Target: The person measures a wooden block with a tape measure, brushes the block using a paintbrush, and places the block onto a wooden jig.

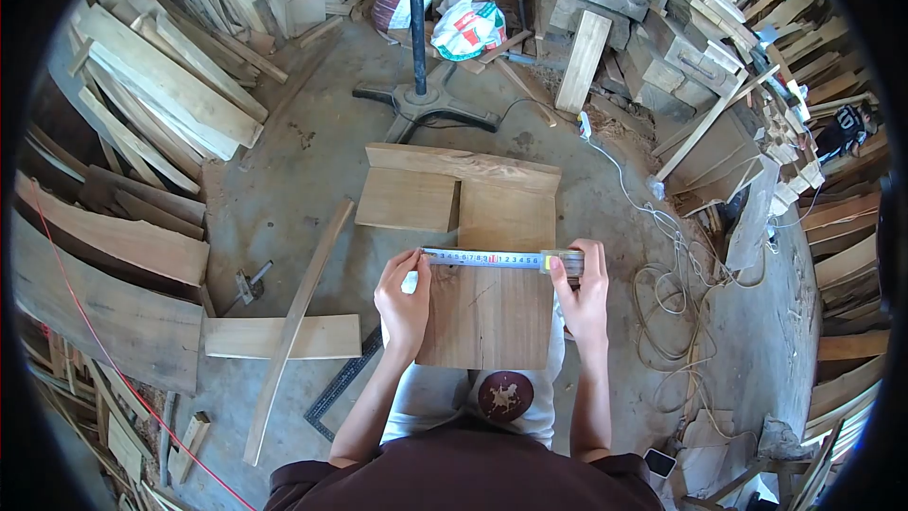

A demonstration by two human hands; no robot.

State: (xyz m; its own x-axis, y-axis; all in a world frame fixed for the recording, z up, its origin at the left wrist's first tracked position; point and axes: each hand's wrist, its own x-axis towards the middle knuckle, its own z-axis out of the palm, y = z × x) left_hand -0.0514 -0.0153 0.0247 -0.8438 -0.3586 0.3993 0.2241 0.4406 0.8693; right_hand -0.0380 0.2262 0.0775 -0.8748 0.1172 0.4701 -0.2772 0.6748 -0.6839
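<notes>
Where left fingers (424,275) pinch its tip — right fingers (595,260), its case — the light, springy-looking tape measure (473,257) seems best held.

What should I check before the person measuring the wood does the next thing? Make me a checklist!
1. Left hand pinching the tape's start: ok.
2. Right hand gripping the tape case: ok.
3. Tape blade pulled out across the wide board: ok.
4. Tape's start exactly at the board's edge: cannot tell, fingers cover it.
5. Dark square ruler in hand: not ok, it's on the floor.
6. Board held steady from below: cannot tell, its underside is hidden.
</notes>
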